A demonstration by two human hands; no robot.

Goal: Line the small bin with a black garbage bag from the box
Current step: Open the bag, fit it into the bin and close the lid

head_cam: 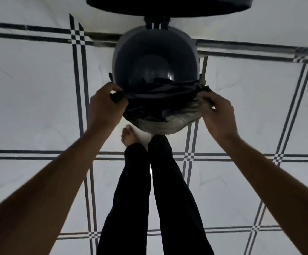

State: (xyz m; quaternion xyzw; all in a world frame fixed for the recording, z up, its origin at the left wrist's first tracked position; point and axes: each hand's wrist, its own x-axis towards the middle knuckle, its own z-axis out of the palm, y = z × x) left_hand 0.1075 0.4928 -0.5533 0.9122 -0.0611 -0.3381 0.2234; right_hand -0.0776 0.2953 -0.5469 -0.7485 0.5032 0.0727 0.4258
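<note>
Small bin (156, 57) stood on tiled floor (39, 89), just ahead of bare foot (128, 136). Left hand (104, 105) & right hand (216, 113) each pinched black garbage bag (160, 100) edge, stretched over near rim; bag's bottom lay dark inside, hard to read. Lid (169, 4) cut off at top. Box not visible.

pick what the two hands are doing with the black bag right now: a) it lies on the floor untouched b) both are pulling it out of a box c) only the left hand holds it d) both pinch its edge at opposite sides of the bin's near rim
d: the left hand and the right hand each have a grip on the black bag, stretched over the near rim of the bin.
</note>
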